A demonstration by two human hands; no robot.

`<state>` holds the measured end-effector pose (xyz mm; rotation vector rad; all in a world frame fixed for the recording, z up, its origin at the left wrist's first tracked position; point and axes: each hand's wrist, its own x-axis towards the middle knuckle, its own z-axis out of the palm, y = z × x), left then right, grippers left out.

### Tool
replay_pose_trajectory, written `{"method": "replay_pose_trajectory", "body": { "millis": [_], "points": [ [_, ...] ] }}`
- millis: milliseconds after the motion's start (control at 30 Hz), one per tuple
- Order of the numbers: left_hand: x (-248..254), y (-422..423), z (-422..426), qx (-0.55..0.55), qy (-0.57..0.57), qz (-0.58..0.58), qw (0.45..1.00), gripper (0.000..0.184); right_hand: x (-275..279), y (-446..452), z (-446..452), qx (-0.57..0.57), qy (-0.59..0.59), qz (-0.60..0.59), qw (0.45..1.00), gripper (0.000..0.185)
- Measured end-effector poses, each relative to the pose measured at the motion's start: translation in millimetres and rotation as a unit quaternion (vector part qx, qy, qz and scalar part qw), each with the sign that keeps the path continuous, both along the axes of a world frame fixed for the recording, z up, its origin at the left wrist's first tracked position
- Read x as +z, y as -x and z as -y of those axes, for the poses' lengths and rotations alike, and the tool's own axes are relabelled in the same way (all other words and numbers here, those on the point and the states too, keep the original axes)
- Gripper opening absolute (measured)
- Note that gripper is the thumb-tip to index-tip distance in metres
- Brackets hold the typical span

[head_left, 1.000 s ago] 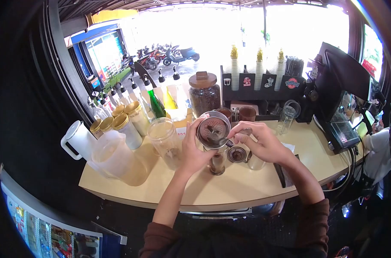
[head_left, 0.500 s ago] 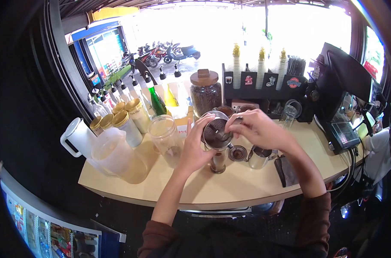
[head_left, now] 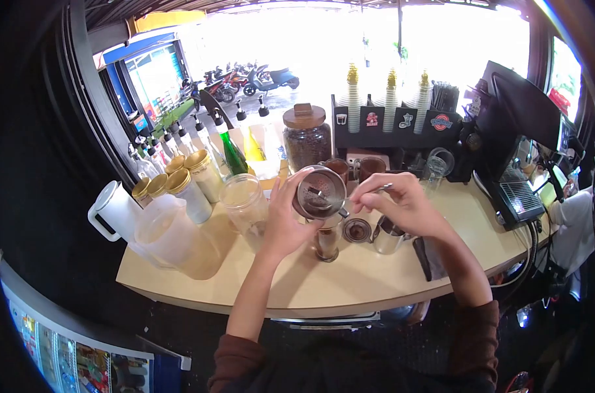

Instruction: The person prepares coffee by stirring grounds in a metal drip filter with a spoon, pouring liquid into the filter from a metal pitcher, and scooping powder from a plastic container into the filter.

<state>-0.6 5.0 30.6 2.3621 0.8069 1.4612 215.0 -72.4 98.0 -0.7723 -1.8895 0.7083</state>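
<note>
My left hand [head_left: 289,213] is wrapped round a round metal cup [head_left: 337,186], tilted so its inside faces me, with dark brown powder clinging in it. My right hand [head_left: 399,203] pinches the thin handle of a metal spoon [head_left: 380,188] at the cup's right side; the spoon's tip is hard to make out. Directly below the cup stands a clear cylinder with a dark base [head_left: 327,247]. Beside it lie a small round dark-centred piece [head_left: 357,230] and a steel pitcher [head_left: 388,243]. A clear jar [head_left: 240,196] stands left of my left hand.
Left are a cloudy plastic pitcher [head_left: 173,236], a white jug [head_left: 113,213] and gold-lidded canisters [head_left: 196,173]. Behind stand pump bottles, a wooden-lidded bean jar [head_left: 307,141] and a cup rack [head_left: 392,128]. A dark cloth [head_left: 430,259] and an espresso machine [head_left: 517,193] are right.
The cup has tipped further towards me, showing more of its inside and less loose powder. My right hand has drawn slightly away to the right from its rim.
</note>
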Motion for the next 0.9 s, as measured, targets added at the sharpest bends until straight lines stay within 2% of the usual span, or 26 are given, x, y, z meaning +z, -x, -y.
{"method": "replay_pose_trajectory", "body": {
  "millis": [33,100,167,267,333,367,400,467,600,667,733,800,900],
  "points": [
    [2,1,-1,0.019,-0.013,-0.011,1.0,0.077,-1,-5,5,-0.002,0.001,0.0,1.0,0.015],
    [1,0,-5,0.037,-0.023,-0.02,0.999,0.076,-6,-17,15,-0.034,0.028,-0.075,0.996,0.013],
    [-3,-1,-10,0.007,0.047,0.038,0.998,0.078,-15,-27,23,-0.061,0.024,-0.095,0.993,0.012],
    [1,0,-14,0.005,0.042,0.032,0.999,0.074,-32,-35,35,-0.104,0.024,-0.112,0.988,0.009],
    [3,1,-12,0.003,0.039,0.037,0.999,0.072,-52,-39,39,-0.216,0.023,0.005,0.976,0.009],
    [4,1,-12,0.005,0.041,0.044,0.998,0.073,-61,-40,41,-0.232,-0.032,0.086,0.968,0.015],
    [4,1,-11,0.008,0.044,0.049,0.998,0.074,-75,-41,39,-0.23,-0.03,0.086,0.969,0.015],
    [10,0,-4,0.01,0.056,0.053,0.997,0.073,-105,-43,31,-0.204,-0.199,0.186,0.94,0.025],
    [15,-4,3,0.005,0.08,0.075,0.994,0.069,-155,-37,33,-0.204,-0.124,0.26,0.936,0.03],
    [14,-5,3,0.01,0.067,0.067,0.995,0.069,-173,-35,32,-0.211,-0.058,0.369,0.903,0.03],
    [13,-5,4,0.018,0.054,0.058,0.997,0.069,-185,-36,28,-0.195,-0.063,0.385,0.9,0.033],
    [12,-7,7,0.014,0.06,0.064,0.996,0.069,-188,-35,28,-0.202,-0.074,0.437,0.873,0.034],
    [7,-6,7,0.026,0.037,0.052,0.998,0.069,-202,-35,22,-0.196,-0.102,0.438,0.871,0.033]
  ]
}}
